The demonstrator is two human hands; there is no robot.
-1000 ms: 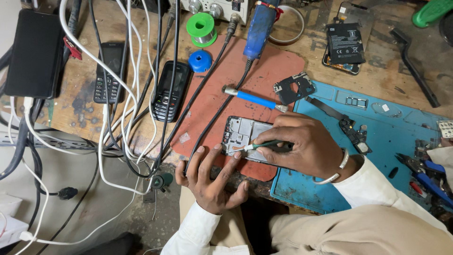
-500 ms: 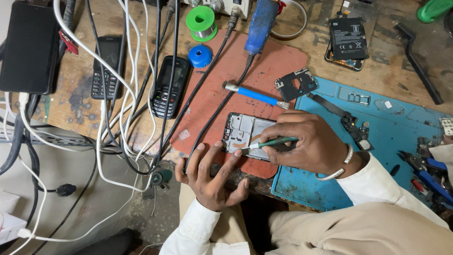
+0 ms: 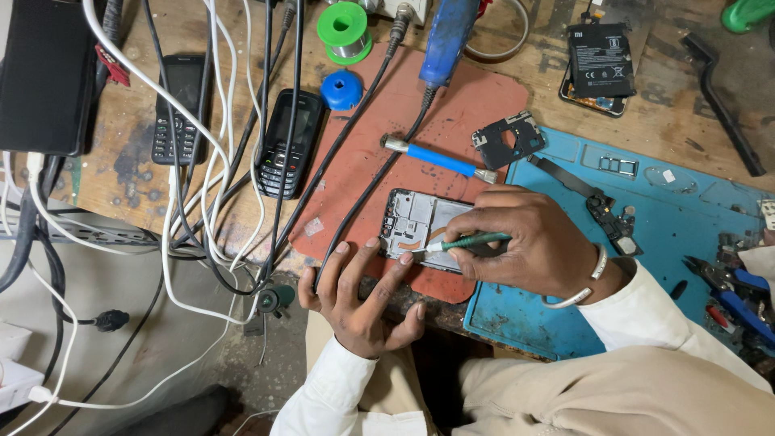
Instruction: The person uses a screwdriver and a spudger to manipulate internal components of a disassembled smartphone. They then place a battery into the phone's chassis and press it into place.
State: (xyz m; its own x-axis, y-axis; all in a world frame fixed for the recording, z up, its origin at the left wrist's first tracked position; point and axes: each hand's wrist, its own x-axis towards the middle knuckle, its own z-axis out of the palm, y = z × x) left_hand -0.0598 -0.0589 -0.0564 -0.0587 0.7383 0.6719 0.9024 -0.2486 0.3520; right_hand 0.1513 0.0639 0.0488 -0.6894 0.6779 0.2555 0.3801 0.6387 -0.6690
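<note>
Worn wooden desk (image 3: 121, 173) seen from above, carrying a red-brown mat (image 3: 476, 105) at centre and a blue mat (image 3: 686, 218) at right. From left to right: a dark flat device (image 3: 36, 77) at upper left; a tangle of white and black cables (image 3: 210, 161); two keypad phones, one (image 3: 176, 109) left of the other (image 3: 288, 144); a green solder spool (image 3: 343, 31) and a blue cap (image 3: 341, 89) at top centre; one blue-handled tool (image 3: 440, 160); one black frame part (image 3: 507, 139); one battery (image 3: 599, 60) at upper right; pliers (image 3: 726, 282) at the right edge. The opened phone body (image 3: 420, 234) lies on the red-brown mat at centre. The left hand (image 3: 359, 295), open, steadies its near edge with spread fingers. The right hand (image 3: 537, 242) is closed around one green-handled screwdriver (image 3: 468, 241), tip on the phone's left part. Judged step: working a fastener inside the phone; the next move calls for a steady tip and a firmly held body.
</note>
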